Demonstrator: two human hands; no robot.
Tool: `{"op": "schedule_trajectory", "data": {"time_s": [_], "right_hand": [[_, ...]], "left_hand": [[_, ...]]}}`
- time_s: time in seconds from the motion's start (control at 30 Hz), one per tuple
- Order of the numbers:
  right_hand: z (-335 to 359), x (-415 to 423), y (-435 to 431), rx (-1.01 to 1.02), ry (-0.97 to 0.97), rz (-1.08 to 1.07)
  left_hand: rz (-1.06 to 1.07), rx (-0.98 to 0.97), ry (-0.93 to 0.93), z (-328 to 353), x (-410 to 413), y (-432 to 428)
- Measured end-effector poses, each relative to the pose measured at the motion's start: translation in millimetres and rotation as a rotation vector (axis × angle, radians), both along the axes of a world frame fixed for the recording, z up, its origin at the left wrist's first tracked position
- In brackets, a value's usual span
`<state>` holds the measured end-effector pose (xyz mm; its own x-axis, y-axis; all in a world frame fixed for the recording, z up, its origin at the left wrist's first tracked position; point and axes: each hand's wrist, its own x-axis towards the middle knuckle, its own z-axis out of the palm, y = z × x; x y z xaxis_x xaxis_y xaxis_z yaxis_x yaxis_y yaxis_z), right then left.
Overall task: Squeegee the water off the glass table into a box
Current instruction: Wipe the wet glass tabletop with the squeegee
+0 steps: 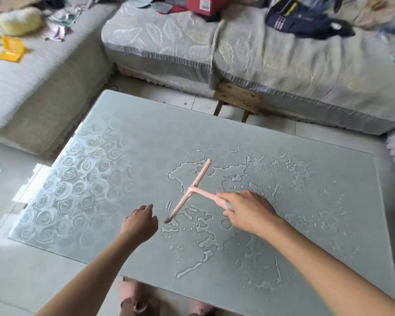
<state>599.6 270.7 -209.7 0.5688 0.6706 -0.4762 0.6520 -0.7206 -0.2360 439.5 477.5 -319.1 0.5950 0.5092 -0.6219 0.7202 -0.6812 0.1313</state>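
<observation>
Pink footwear shows just past the near edge of the tabletop, blurred and cut off at the bottom of the view, so its kind is hard to tell. Both forearms reach in from the near side. The left hand hangs over the glass with its fingers loosely curled, holding nothing; whether it touches the glass is unclear. To its right, the right hand grips the handle of a pink squeegee, fingers wrapped round it so that the handle's end is hidden. The blade lies slantwise on the glass, its near end beside the left hand. Water lies in patches and drops over the right half of the tabletop. Farther off, a wooden stool sticks out, half hidden under a grey sofa. A red box on the sofa is cut off by the top edge.
</observation>
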Motion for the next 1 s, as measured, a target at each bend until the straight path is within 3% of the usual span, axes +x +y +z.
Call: {"op": "schedule_trajectory", "data": {"time_s": [0.3,0.57,1.0], "right_hand": [[-47.8,14.2,4.9,-0.045,0.133,-0.053],[-93.8,18.3,46.6,0.097,0.161,-0.152],[-48.8,-98.8,85.6,0.154,0.145,0.12]], "left_hand": [[0.008,0.003,0.073,-21.0,-31.3,-13.7],[0.078,-0.002,0.12,-53.7,-49.0,-7.0],[0.425,-0.049,-0.05,-19.7,-162.6,9.1]]}}
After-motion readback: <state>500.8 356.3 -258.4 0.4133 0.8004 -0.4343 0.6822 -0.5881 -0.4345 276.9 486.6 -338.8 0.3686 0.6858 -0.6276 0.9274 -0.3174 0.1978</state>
